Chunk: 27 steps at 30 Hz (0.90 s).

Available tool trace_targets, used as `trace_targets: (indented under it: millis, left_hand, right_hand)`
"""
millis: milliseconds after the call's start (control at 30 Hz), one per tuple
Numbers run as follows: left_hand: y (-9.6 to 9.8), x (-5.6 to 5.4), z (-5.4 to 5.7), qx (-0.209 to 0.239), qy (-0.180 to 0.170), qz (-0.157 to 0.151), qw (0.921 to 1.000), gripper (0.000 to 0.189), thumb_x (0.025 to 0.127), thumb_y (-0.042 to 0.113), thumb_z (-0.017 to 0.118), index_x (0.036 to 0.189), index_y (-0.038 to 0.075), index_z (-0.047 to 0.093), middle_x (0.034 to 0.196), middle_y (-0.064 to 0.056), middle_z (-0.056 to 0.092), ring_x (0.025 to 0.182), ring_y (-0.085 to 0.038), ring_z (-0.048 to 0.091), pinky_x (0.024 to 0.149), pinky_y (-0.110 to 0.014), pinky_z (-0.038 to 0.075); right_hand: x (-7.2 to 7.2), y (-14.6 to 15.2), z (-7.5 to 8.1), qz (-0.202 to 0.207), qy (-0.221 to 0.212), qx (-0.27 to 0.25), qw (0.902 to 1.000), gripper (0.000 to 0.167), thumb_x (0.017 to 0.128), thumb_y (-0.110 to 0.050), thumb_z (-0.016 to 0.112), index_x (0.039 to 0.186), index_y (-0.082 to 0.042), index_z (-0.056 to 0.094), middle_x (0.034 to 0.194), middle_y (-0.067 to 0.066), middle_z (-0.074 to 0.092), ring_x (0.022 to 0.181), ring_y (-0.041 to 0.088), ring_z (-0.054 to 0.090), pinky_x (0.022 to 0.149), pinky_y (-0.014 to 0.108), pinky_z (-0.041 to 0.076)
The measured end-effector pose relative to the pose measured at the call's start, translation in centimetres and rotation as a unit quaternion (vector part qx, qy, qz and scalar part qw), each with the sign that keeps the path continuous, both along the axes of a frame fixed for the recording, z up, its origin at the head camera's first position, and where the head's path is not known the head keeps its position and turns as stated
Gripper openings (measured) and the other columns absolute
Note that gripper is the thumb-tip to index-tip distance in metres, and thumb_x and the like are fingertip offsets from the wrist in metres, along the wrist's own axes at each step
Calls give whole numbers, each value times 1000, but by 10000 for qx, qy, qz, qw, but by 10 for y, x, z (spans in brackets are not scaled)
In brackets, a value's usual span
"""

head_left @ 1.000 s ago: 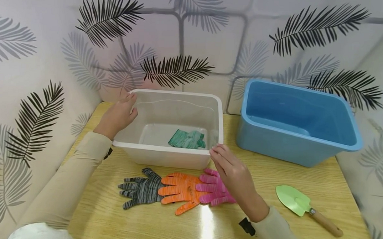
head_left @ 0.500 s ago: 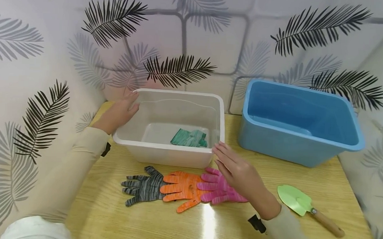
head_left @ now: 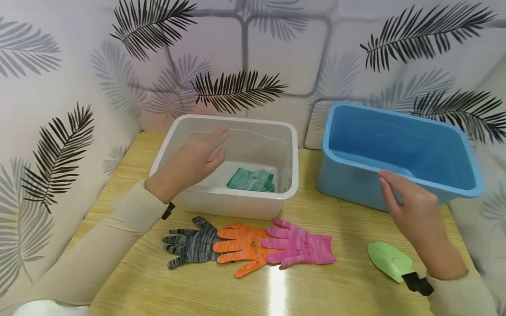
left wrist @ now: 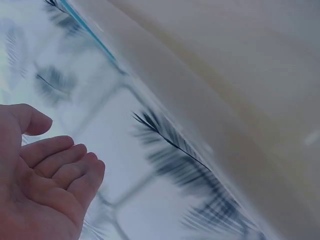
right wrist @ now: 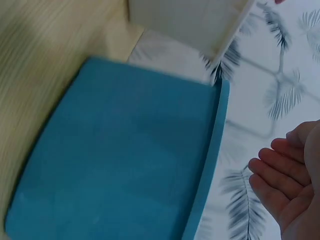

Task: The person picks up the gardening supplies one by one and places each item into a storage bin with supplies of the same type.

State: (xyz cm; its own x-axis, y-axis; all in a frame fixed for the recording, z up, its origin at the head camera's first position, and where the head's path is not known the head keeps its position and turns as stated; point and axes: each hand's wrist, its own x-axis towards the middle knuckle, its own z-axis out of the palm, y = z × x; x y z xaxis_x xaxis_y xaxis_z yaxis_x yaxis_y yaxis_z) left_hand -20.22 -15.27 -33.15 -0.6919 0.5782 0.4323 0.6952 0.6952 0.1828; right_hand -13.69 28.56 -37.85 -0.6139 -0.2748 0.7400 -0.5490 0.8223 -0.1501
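Observation:
My left hand [head_left: 189,162] hovers over the left part of the white bin [head_left: 230,204], its fingers loosely extended and nothing in its grasp. Inside that bin, on the floor, lies a folded green glove [head_left: 251,180]. My right hand [head_left: 418,212] hangs in front of the blue bin [head_left: 358,181], fingers relaxed, holding nothing. In the right wrist view its palm and slightly bent fingers [right wrist: 280,175] show beside the blue rim. On the table in front of the white bin overlap a grey-black glove [head_left: 194,242], an orange glove [head_left: 242,244] and a pink glove [head_left: 300,245].
A green-bladed hand trowel [head_left: 388,260] lies at the right of the wooden table [head_left: 213,297], its handle hidden by my right arm. Both bins stand near the leaf-patterned wall [head_left: 278,60] at the back.
My left hand has left the white bin's left rim and moved right over the bin. My right hand has gone from its front right corner to the blue bin, uncovering the pink glove's cuff.

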Motion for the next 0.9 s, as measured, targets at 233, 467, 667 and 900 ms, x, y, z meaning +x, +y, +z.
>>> trace_targets:
  millis: [233,467,667,900]
  left_hand:
    - [72,23,-3,198,1117,-618,9916,23,90,12,50,108,2,60,92,-6,62,69,-16,54,63,-28,49]
    - [130,31,-4,35,1427,-865,9860,25,92,14,48,105,2,65,102,-6,66,95,-18,61,88,-25,47]
    - [184,41,-8,-319,1658,-1027,9803,33,92,16,47,118,2,62,119,-8,61,113,-19,55,101,-23,35]
    - [237,38,-32,-748,2013,-796,9734,39,91,20,45,124,3,56,130,-11,52,124,-22,45,108,-26,25]
  right_hand:
    - [-7,51,25,-1010,-336,176,9942,24,88,-9,59,105,6,67,97,25,66,83,43,63,67,55,48]
    - [-20,95,28,-1788,-1098,433,9768,28,92,-7,52,107,15,60,100,36,58,86,51,54,72,61,43]
    - [-31,124,22,-2136,-1770,558,9591,32,93,-6,48,113,18,54,106,40,52,96,54,47,80,65,38]
    - [-48,145,14,-2591,-2824,510,9222,46,97,-14,39,130,19,37,125,39,41,116,54,35,97,63,27]
